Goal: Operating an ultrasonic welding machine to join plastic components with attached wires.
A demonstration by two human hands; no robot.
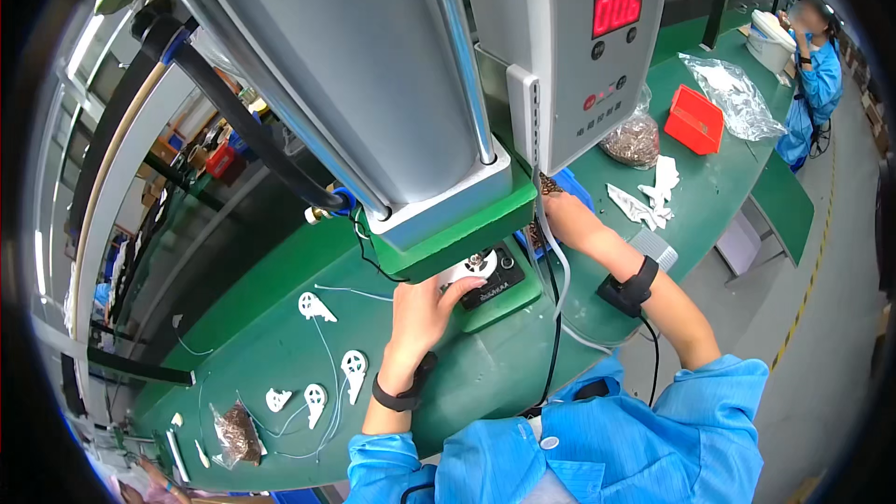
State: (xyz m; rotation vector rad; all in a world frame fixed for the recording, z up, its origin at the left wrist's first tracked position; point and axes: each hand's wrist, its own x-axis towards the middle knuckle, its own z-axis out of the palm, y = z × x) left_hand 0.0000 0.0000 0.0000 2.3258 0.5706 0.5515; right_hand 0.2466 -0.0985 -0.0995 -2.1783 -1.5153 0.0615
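Low in the frame, blue sleeves and two bare forearms reaching up from the lower edge, each with a dark wrist strap.

Left hand [425, 308] at centre, palm down, wrist slightly bent, fingers [464, 287] stretched forward and resting on a white plastic part [467, 271] seated in the black fixture [495, 282] under the press head [448, 224]. No closed grip visible: fingertips pressing or steadying from above rather than pinching.

Right hand [551, 201] further up and right of centre, forearm angled toward the upper left, mostly hidden behind the machine column [560, 47] and a clear tube. Cannot tell how far its fingers are open or whether anything is held.

Judging by the layout: one part loaded and being positioned in the fixture, pressing seemingly not yet done. To the lower left on the green counter [280, 345], several white parts with thin wires [327, 364] lying loose, whether finished or waiting unclear. A small bag of brown bits [233, 434] near the lower-left rim.

Further off, upper right: another bag of brown bits [632, 140], white scraps [649, 201], a red tray [694, 119] and a crumpled clear bag [737, 93]. At the far upper right, a co-worker in blue [812, 84] seated at the same counter.
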